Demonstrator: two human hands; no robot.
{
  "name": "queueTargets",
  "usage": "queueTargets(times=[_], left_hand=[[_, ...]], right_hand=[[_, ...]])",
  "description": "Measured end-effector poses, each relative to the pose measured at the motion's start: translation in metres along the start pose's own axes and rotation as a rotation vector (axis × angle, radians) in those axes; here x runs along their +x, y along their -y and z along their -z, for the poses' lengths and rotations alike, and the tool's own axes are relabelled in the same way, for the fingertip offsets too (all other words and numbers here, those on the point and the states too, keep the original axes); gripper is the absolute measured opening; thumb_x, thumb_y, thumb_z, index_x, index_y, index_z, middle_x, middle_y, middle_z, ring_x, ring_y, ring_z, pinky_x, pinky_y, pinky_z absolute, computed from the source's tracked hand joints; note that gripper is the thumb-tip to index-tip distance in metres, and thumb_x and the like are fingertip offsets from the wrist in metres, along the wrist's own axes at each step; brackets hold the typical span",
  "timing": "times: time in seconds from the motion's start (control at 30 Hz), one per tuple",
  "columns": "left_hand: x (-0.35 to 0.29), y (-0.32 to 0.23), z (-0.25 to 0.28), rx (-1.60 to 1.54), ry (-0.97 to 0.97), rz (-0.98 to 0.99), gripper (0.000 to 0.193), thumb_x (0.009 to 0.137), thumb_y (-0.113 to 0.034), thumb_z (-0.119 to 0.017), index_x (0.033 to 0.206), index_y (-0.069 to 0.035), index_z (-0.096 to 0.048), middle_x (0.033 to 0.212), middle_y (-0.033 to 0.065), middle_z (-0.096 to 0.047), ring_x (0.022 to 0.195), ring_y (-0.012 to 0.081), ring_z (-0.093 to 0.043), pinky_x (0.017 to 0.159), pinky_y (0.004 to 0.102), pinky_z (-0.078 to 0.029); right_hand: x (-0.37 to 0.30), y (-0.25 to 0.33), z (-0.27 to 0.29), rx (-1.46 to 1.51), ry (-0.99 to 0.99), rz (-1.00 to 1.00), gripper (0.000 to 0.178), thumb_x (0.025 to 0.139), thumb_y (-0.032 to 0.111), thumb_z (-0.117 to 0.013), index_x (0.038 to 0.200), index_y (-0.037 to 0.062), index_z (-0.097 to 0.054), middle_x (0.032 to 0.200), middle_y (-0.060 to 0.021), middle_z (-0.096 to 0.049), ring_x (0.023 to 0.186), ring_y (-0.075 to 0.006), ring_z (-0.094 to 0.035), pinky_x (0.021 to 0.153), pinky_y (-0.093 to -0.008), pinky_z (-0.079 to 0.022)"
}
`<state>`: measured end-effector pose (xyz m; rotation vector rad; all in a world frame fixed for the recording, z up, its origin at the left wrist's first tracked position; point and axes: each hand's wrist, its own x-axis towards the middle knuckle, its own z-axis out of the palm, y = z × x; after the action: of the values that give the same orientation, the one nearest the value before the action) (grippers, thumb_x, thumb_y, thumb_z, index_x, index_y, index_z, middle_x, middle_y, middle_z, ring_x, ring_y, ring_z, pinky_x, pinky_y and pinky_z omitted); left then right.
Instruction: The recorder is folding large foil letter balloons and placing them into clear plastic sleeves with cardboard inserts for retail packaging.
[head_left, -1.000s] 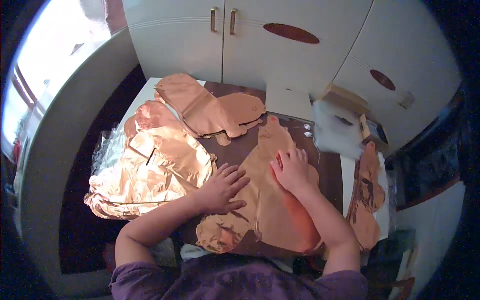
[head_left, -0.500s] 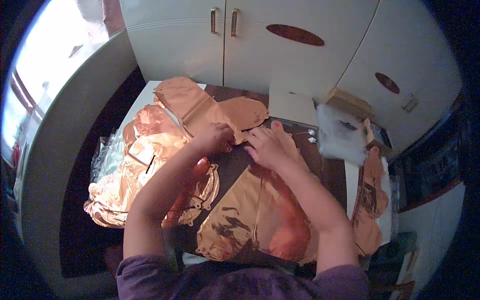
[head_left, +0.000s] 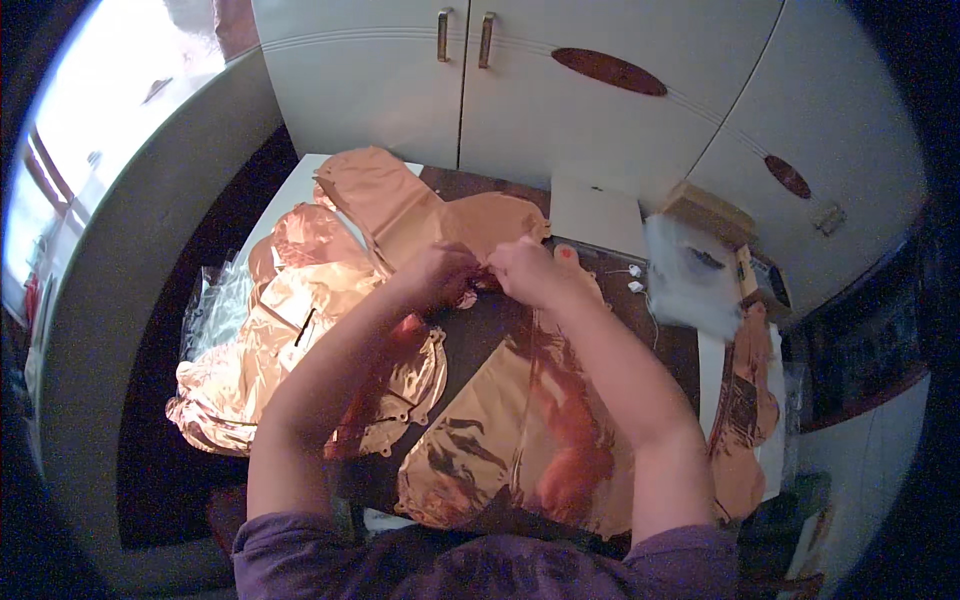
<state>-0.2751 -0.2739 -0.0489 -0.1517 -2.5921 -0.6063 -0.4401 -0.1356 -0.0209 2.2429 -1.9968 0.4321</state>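
A flat, uninflated rose-gold foil balloon [head_left: 385, 200] lies folded at the far side of the table. At its near edge my left hand [head_left: 442, 275] and my right hand [head_left: 524, 270] meet, both closed, with fingertips pinching a small part of that edge. My fingers hide exactly which part is pinched. Close to my body lies another flat foil balloon [head_left: 465, 430], partly beneath my right forearm. A shiny crumpled pile of foil balloons [head_left: 300, 290] spreads to the left, next to and partly behind my left forearm.
Clear plastic wrapping [head_left: 210, 315] lies at the left edge. At right are small white tags [head_left: 635, 285] on string, a cloudy plastic bag [head_left: 690, 275], a cardboard box [head_left: 710, 212] and another foil balloon [head_left: 745, 430]. White cabinet doors [head_left: 360, 90] stand behind the table.
My right hand's fingers have drawn in from a looser spread to a pinch beside my left hand. The view has shifted slightly; the other balloons lie as before.
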Motion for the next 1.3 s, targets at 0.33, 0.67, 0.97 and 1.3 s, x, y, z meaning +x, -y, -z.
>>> queueTargets(times=[0.33, 0.67, 0.97, 1.3], left_hand=[[0.005, -0.002, 0.000, -0.657, -0.040, 0.425, 0.020, 0.084, -0.012, -0.064, 0.100, -0.001, -0.070, 0.091, 0.0153, -0.069, 0.081, 0.0223, -0.067, 0.075, 0.0337, -0.053], [0.020, -0.010, 0.014, -0.459, -0.139, 0.778, 0.023, 0.087, -0.020, -0.069, 0.090, 0.002, -0.071, 0.075, 0.0064, -0.069, 0.061, 0.0121, -0.061, 0.058, 0.0302, -0.051], [0.022, -0.005, 0.009, -0.892, -0.213, 0.837, 0.025, 0.094, -0.020, -0.062, 0.097, 0.004, -0.067, 0.078, 0.0063, -0.067, 0.065, 0.0118, -0.061, 0.056, 0.0262, -0.050], [0.007, 0.022, -0.002, -0.749, -0.311, 0.631, 0.029, 0.091, -0.018, -0.064, 0.111, 0.002, -0.065, 0.086, 0.0103, -0.070, 0.074, 0.0145, -0.064, 0.071, 0.0302, -0.053]], right_hand=[[0.016, -0.008, 0.007, 0.463, 0.012, -0.289, 0.014, 0.073, 0.015, -0.067, 0.082, 0.0045, -0.069, 0.082, -0.0166, -0.066, 0.077, -0.0342, -0.065, 0.072, -0.0452, -0.051], [-0.011, 0.003, 0.028, 0.198, -0.191, 0.015, 0.019, 0.078, 0.015, -0.067, 0.095, 0.0062, -0.067, 0.089, -0.0128, -0.062, 0.088, -0.0330, -0.061, 0.074, -0.0416, -0.050], [-0.016, 0.013, 0.010, 0.031, -0.136, 0.139, 0.041, 0.073, 0.015, -0.068, 0.111, 0.0043, -0.060, 0.104, -0.0146, -0.057, 0.098, -0.0319, -0.058, 0.084, -0.0398, -0.047], [0.000, 0.004, -0.008, 0.098, -0.073, 0.076, 0.014, 0.075, 0.011, -0.062, 0.088, 0.0063, -0.068, 0.079, -0.0115, -0.065, 0.077, -0.0304, -0.063, 0.071, -0.0411, -0.049]])
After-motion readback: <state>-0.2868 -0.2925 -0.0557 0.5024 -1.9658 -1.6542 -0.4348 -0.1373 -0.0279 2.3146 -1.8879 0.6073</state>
